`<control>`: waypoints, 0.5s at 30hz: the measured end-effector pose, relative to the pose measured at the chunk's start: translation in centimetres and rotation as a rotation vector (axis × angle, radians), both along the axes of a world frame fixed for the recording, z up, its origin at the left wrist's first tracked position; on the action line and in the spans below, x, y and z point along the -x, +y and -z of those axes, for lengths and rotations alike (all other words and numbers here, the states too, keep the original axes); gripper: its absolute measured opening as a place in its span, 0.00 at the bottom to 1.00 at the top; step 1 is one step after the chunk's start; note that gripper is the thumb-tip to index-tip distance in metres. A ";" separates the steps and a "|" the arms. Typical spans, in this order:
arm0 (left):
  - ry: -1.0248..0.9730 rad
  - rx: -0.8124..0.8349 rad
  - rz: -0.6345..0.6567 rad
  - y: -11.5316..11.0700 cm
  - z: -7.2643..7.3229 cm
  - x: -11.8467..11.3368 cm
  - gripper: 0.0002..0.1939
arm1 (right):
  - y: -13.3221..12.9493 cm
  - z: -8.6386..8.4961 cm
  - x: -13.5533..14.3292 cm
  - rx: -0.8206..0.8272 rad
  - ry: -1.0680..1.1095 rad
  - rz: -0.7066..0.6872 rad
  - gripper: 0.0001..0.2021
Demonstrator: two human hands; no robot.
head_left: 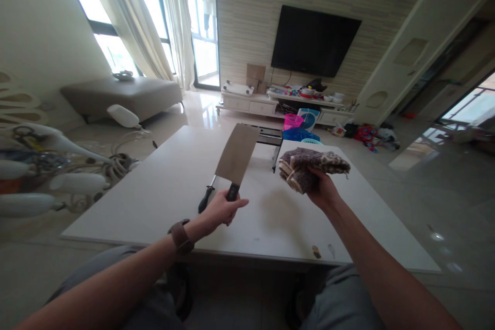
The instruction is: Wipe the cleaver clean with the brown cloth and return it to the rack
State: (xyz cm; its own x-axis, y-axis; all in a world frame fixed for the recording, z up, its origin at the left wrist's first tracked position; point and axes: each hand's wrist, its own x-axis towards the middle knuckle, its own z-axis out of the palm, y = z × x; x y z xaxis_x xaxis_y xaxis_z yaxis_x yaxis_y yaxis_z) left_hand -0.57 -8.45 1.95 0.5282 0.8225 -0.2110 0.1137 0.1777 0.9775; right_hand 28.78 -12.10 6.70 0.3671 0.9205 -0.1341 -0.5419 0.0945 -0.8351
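Observation:
My left hand [223, 208] is closed round the black handle of a cleaver [237, 152], whose broad metal blade points up and away over the table. Beneath the blade, a sharpening steel [205, 199] with a black handle lies on the white table; part of its rod is hidden. My right hand [324, 193] grips a folded, brown-grey cloth [305, 165] with a fluffy edge, raised above the tabletop, where a shadow falls below it. Cleaver and cloth are apart from each other.
The white table [154, 201] spans the space before my knees, with an open section [268, 149] at its far side. Small stickers [316, 251] mark its near edge. White lamp parts and cables [119, 162] crowd the left floor. Beyond stand a pink basket [293, 121] and a low cabinet [247, 104].

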 end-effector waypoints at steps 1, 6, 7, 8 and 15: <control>-0.049 -0.002 -0.023 0.3 -0.4 0.0 0.18 | -0.2 0.2 0.4 0.020 -0.012 -0.014 0.13; -0.179 0.046 -0.072 1.0 -2.1 -0.2 0.19 | -1.4 1.3 1.9 0.057 -0.109 -0.070 0.13; -0.197 0.063 -0.063 1.0 -2.2 -0.3 0.20 | -1.6 1.5 2.2 0.049 -0.124 -0.071 0.12; -0.216 0.083 -0.051 1.0 -2.3 -0.4 0.20 | -1.7 1.6 2.5 0.039 -0.134 -0.083 0.12; -0.402 0.375 0.035 0.5 -1.3 -2.0 0.23 | -2.4 2.3 3.8 -0.033 -0.091 -0.456 0.10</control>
State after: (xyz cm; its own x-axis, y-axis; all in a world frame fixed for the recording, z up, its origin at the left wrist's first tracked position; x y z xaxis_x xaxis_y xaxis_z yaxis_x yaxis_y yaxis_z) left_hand 1.45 -7.99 3.25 0.6531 0.7104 -0.2620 -0.2438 0.5249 0.8155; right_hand 25.02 -14.48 4.38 -0.0667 0.9939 -0.0878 -0.4587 -0.1087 -0.8819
